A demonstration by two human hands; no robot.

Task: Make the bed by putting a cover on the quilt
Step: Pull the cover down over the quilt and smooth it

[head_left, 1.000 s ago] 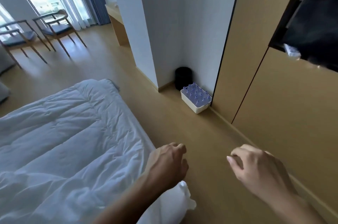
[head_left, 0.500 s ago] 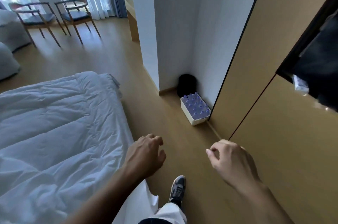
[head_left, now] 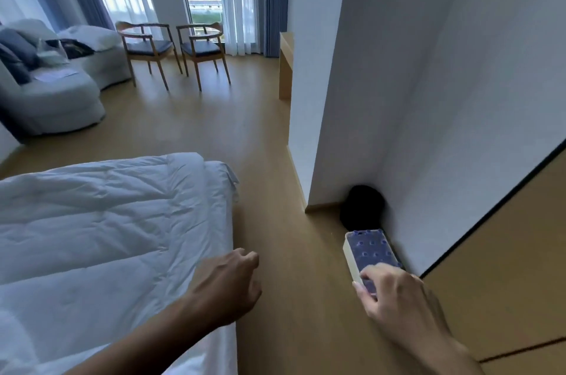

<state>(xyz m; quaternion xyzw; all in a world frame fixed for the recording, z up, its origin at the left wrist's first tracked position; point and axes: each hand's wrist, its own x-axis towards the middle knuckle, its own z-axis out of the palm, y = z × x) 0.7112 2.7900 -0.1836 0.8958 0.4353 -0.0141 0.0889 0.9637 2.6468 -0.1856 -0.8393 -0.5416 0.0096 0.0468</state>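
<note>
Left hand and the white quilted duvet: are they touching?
Cannot tell. The head view has the left hand overlapping the edge of the white quilted duvet; neither contact nor gap shows.

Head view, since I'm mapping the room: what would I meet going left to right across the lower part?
From the left: white quilt → left hand → right hand → wooden cabinet panel.

Not much of the person to see tbh, just two arms. The left forearm [head_left: 147,341] and right forearm [head_left: 453,356] are bare right up to the frame edge. The left hand [head_left: 228,285] and right hand [head_left: 395,298] are bare too, with slim wrists, clear knuckles and what looks like short, plain nails.
</note>
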